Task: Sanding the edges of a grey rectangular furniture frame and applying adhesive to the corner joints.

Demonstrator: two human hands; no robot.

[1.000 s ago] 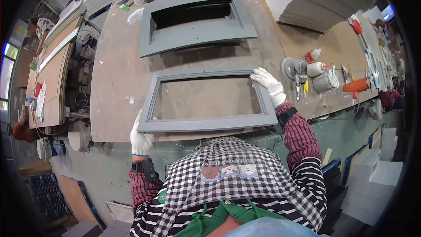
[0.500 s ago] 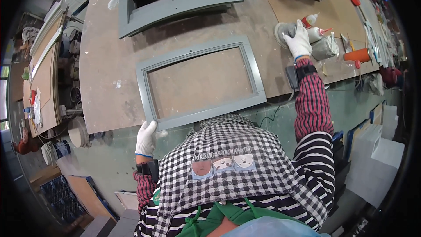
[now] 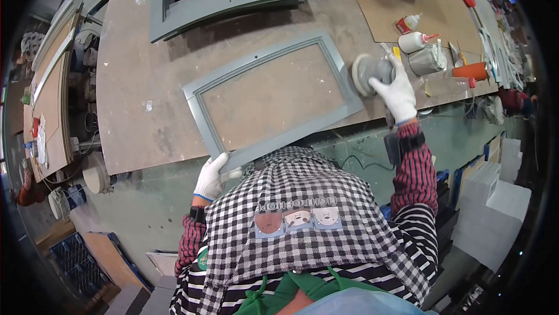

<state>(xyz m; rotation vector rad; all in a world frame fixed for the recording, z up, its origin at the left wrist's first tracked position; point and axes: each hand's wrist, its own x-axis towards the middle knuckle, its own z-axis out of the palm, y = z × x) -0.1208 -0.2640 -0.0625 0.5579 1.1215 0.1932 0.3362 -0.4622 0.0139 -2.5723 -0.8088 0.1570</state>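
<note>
A grey rectangular frame [image 3: 294, 136] lies at a slant at the near edge of the workbench, its near left corner sticking out past the edge. My left hand [image 3: 211, 178], in a white glove, is closed on that corner with the thumb on top. To the right of the frame, my gloved right hand [image 3: 399, 94] grips a round grey sander [image 3: 372, 70] from its right side. The sander is tilted, so its pale disc pad [image 3: 358, 75] faces left, close to the frame's right rail. Part of the sander is hidden behind my fingers.
A stack of grey frames [image 3: 233, 9] stands at the far side of the workbench [image 3: 134, 82]. Right of the sander are a white glue bottle [image 3: 412, 41], a red-and-white bottle [image 3: 407, 22], a plastic-wrapped bundle [image 3: 428, 60] and an orange cylinder [image 3: 470, 71].
My right hand has lifted the sander and brought it left and nearer, tilting it. My left hand has moved right and slightly up, turning the frame counterclockwise.
</note>
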